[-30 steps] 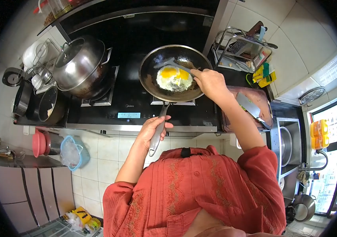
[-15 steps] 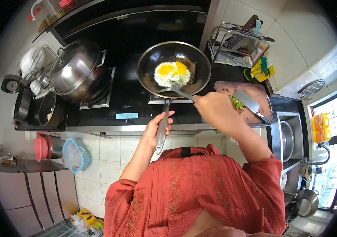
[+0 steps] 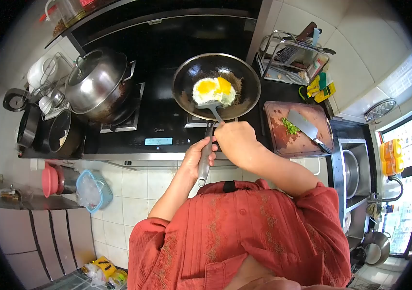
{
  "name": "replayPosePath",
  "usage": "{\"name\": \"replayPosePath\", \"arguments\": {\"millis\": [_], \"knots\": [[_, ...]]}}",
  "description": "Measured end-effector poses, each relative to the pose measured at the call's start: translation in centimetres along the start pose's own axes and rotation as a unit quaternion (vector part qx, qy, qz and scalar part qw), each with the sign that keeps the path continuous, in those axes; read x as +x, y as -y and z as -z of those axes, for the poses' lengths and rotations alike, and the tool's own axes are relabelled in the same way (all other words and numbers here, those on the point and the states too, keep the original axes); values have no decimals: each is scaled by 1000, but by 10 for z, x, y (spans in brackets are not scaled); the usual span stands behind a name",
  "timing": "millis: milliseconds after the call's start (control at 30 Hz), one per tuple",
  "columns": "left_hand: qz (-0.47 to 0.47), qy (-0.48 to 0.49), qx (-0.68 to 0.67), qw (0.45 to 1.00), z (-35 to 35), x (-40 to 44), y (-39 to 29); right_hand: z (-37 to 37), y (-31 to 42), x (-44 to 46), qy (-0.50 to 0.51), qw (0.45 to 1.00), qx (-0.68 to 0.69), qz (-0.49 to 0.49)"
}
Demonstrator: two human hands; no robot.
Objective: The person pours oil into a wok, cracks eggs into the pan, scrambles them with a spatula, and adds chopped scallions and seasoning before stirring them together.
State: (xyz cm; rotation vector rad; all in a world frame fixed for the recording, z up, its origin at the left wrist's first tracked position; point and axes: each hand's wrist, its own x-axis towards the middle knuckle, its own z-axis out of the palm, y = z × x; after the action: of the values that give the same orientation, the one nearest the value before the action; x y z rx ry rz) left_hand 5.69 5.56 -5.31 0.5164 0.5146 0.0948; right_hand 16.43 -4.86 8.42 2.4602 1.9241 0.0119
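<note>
Two frying eggs (image 3: 214, 90) lie joined in a dark wok (image 3: 186, 65) on the right burner. My left hand (image 3: 198, 153) is closed around the wok's grey handle (image 3: 203, 170). My right hand (image 3: 236, 140), just beside it, grips a spatula (image 3: 215, 111) near the wok's front rim. The spatula's blade rests at the near edge of the eggs, partly against the white; whether it is beneath them I cannot tell. The yolks look yellow and whole in part, with the right one spread out.
A large lidded steel pot (image 3: 94, 82) stands on the left burner. At the right, a cutting board (image 3: 278, 140) carries chopped greens (image 3: 290, 126) and a cleaver (image 3: 304, 126). Behind it is a knife rack (image 3: 283, 53). A sink (image 3: 360, 159) lies at the far right.
My right hand has moved left and toward me, bringing the spatula from a sideways slant over the wok's near rim to point forward at the eggs. My left hand keeps its hold.
</note>
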Motion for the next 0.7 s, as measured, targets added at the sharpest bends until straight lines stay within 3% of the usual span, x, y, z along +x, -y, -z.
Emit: {"name": "replayPosePath", "arguments": {"millis": [233,367,700], "knots": [[5,-14,13,1000,-3,-4,-2,-11,-3,12,21,999,9,-28],[4,-5,9,1000,-1,-4,0,-12,-6,2,-16,1000,5,-15],[30,49,4,998,19,-13,-29,3,-75,-38,-173,974,68,-132]]}}
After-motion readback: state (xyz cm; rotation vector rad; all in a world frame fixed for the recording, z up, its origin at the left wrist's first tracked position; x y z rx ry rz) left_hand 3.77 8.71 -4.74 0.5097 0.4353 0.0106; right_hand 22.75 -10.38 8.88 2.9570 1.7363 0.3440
